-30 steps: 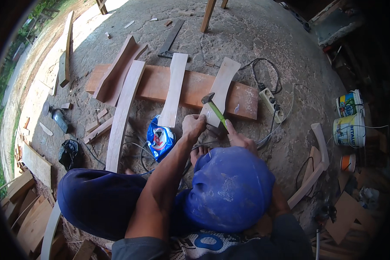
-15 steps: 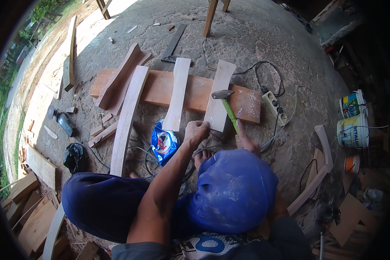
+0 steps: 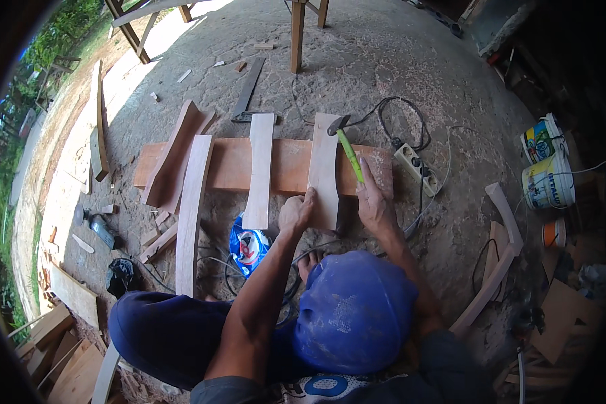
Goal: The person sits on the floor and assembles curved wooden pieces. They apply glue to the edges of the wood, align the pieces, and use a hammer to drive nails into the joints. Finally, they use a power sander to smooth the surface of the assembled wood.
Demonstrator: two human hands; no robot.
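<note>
Near the plank (image 3: 293,161), our left fingers (image 3: 309,195) pinch the board's (image 3: 324,176) left edge; our right fingers (image 3: 365,170) wrap the hammer (image 3: 348,148), the board between them.

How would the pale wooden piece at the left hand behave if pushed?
The pale wooden piece is probably stiff: it shows no sag where both ends overhang the reddish plank. It may slide, since only the left hand seems to steady it. Pressing its near end could tip it, as that end lies beyond the plank.
</note>
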